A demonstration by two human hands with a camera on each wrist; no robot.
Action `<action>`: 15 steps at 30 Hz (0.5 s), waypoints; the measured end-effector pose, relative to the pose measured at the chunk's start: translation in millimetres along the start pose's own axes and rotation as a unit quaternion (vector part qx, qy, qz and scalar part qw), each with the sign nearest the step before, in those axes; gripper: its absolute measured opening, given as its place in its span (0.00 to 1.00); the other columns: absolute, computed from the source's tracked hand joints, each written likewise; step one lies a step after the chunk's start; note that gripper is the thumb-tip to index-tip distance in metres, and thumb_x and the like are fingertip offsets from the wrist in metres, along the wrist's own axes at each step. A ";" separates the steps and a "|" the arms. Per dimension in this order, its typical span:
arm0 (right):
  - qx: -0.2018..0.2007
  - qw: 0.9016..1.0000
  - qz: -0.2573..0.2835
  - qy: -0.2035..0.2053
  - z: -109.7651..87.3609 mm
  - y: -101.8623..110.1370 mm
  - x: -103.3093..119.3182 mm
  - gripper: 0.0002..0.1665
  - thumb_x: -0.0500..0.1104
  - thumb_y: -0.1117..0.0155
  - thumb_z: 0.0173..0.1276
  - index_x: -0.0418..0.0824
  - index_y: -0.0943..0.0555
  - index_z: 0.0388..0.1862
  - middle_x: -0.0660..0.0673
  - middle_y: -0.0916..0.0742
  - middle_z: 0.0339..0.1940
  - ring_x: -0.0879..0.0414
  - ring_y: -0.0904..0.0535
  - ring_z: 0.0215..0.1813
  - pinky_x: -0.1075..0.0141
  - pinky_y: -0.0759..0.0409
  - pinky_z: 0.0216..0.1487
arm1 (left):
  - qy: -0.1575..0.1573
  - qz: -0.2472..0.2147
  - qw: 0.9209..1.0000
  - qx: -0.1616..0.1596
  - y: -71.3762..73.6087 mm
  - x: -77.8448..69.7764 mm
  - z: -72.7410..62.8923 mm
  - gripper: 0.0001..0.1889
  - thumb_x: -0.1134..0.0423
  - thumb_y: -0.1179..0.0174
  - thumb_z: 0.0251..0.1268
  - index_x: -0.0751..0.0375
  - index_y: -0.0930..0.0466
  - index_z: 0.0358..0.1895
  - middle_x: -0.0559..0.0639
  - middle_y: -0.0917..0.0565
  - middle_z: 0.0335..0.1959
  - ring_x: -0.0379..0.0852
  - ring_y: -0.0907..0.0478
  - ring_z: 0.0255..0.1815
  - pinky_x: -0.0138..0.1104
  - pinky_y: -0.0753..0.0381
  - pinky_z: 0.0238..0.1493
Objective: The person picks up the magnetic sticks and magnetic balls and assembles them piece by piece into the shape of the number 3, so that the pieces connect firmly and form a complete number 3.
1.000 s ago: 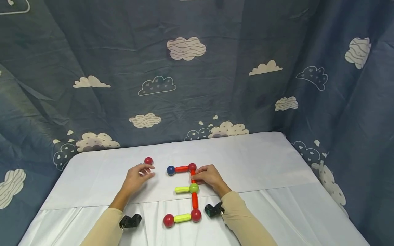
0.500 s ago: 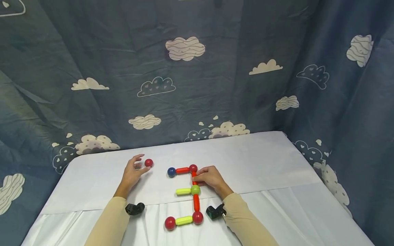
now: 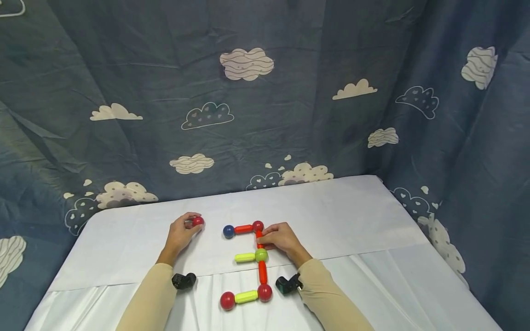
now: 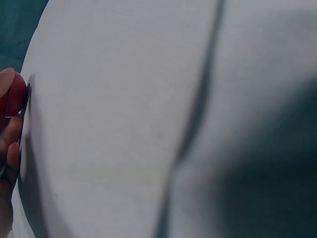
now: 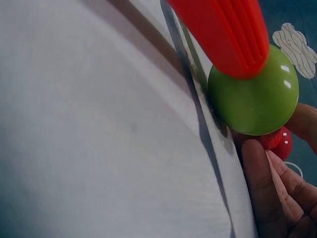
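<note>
At the table's left, my left hand (image 3: 180,233) pinches a loose red ball (image 3: 198,221) between thumb and fingers. The left wrist view shows that red ball (image 4: 16,96) at its left edge, the thumb lying over it. My right hand (image 3: 282,238) grips the upper upright red rod (image 3: 259,239) of a ball-and-rod figure. That rod joins a red ball (image 3: 258,225) above to a green ball (image 3: 261,255) below. In the right wrist view, the green ball (image 5: 255,96) hides most of the gripped rod, with my fingers just behind it.
From the figure's top a red rod (image 3: 243,229) runs left to a blue ball (image 3: 228,231). A yellow-green rod (image 3: 245,257) juts left mid-figure, its left end bare. Below, another yellow-green rod (image 3: 246,296) links two red balls. A cloud-patterned curtain (image 3: 290,115) hangs behind the white table (image 3: 331,207).
My left hand first drew back left with its fingers spread beside the red ball, then closed its thumb and fingers on it. The right hand has stayed on the upright red rod.
</note>
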State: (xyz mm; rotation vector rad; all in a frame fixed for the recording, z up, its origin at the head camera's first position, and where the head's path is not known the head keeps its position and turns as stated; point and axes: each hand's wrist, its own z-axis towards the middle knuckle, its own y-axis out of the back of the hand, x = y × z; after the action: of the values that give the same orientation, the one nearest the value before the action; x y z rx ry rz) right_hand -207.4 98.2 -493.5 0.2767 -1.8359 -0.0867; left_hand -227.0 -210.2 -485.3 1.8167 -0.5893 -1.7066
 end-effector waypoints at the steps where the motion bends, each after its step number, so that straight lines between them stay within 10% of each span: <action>1: 0.001 1.000 0.000 -0.001 -0.1 -0.3 -0.2 0.11 0.32 0.20 0.59 0.30 0.13 0.39 0.45 0.09 0.29 0.59 0.12 0.31 0.64 0.11 0.36 | -0.004 0.000 1.000 0.000 0.1 0.5 -1.8 0.20 0.66 0.33 0.72 0.66 0.20 0.63 0.70 0.18 0.63 0.61 0.19 0.56 0.36 0.25 0.49; 15: 0.002 1.000 0.010 0.003 -1.2 1.4 1.0 0.12 0.31 0.21 0.58 0.29 0.14 0.39 0.45 0.09 0.28 0.58 0.12 0.31 0.63 0.10 0.37 | -0.036 -0.040 0.998 0.012 0.5 -7.8 -35.7 0.18 0.62 0.34 0.75 0.64 0.21 0.62 0.67 0.15 0.57 0.47 0.17 0.45 0.33 0.25 0.40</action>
State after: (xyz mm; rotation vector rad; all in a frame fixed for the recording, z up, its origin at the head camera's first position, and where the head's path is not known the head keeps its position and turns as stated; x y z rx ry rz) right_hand -206.6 99.4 -492.0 0.2602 -1.8317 -0.0687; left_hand -192.2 -201.5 -478.4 1.8237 -0.5750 -1.8328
